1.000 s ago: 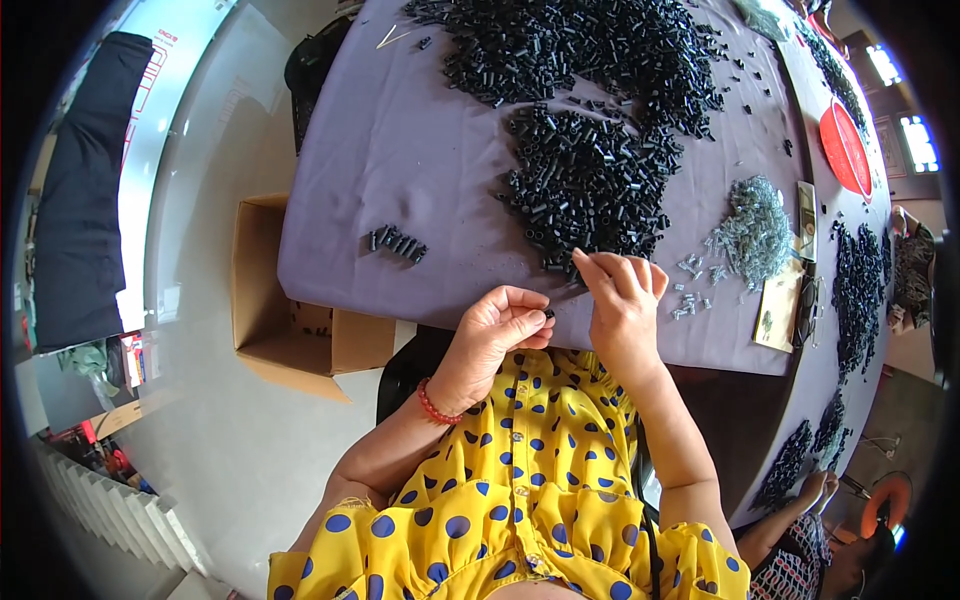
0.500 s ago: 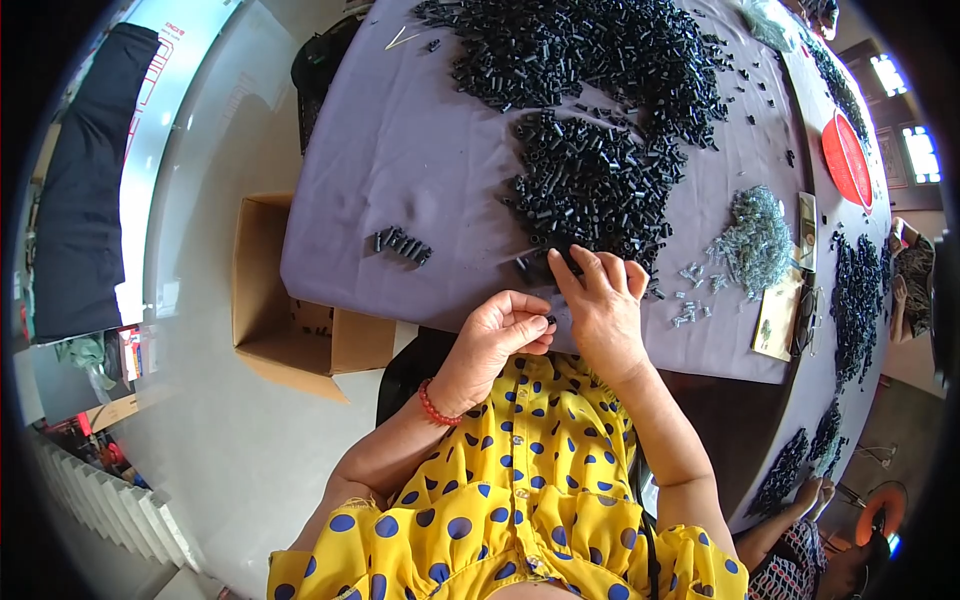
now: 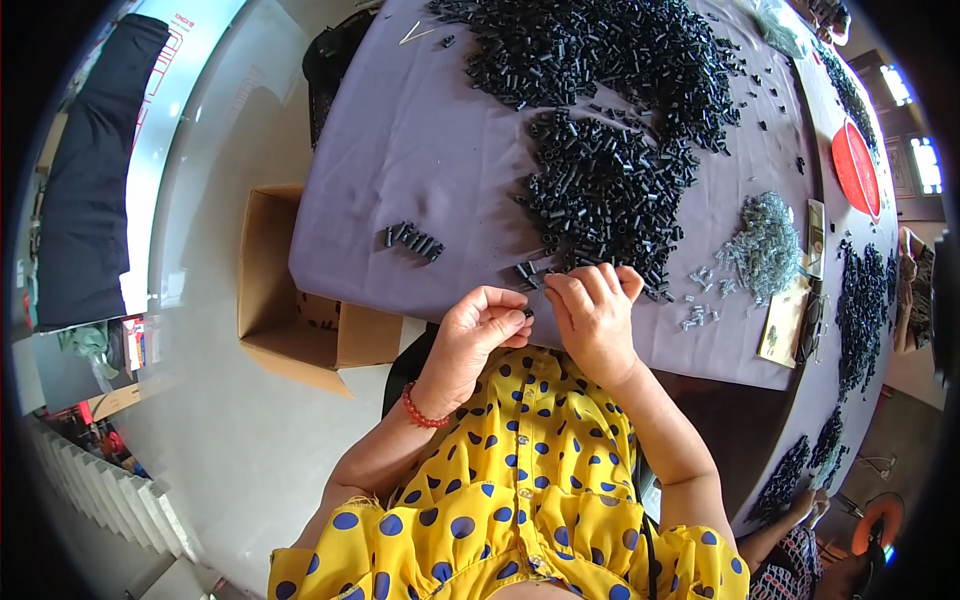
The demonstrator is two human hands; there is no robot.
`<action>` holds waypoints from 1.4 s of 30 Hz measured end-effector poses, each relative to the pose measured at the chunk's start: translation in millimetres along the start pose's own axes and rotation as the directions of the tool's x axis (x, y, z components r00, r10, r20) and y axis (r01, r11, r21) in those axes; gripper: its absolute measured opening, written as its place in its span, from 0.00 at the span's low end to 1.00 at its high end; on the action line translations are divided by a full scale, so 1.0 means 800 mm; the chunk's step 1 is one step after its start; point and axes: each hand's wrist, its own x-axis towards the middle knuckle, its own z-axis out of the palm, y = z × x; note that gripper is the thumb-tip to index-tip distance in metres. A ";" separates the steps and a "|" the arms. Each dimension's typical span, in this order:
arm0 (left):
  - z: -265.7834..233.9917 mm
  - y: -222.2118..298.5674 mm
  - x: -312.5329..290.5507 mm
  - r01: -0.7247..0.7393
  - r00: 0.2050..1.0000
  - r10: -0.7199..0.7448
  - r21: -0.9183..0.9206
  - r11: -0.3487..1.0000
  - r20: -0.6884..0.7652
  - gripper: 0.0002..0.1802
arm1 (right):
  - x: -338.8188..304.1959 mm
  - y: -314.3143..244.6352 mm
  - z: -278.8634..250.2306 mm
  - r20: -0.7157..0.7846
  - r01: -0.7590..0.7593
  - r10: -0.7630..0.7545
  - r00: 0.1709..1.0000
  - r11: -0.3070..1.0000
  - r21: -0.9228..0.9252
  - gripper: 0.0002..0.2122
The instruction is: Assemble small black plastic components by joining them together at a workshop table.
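Where an open brown cardboard box (image 3: 368, 338) stands beside the lavender-grey, cloth-covered bench (image 3: 465, 150), a short row of dark grey cylindrical pieces (image 3: 414, 242) lies near the bench's left edge. Next, the left hand (image 3: 468, 338) pinches a small black cylindrical piece (image 3: 528, 313) between thumb and fingers, just off the bench's near edge; a light grip, with the piece's end exposed, should serve best. The right hand (image 3: 598, 325) has its fingers bent and narrow at the near edge of a large heap of small black plastic tubes (image 3: 605, 195); whether they hold anything cannot be told. Lifting 1 tube at a time should avoid dragging others toward the smaller heap of clear plastic pieces (image 3: 768, 245) at right.
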 end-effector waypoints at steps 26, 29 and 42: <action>-0.006 0.009 0.000 -0.070 0.995 0.067 -0.033 0.997 -0.074 0.10 | 0.001 -0.016 0.030 0.181 0.071 -0.042 0.983 0.985 -0.159 0.13; -0.006 0.010 -0.001 -0.058 0.996 0.055 -0.034 0.998 -0.075 0.10 | -0.002 -0.016 0.026 0.200 0.061 -0.027 0.979 0.984 -0.169 0.12; 0.003 0.014 -0.001 -0.021 0.999 0.017 -0.081 0.997 -0.038 0.11 | -0.011 -0.015 -0.018 0.151 -0.069 0.072 0.986 0.997 -0.024 0.17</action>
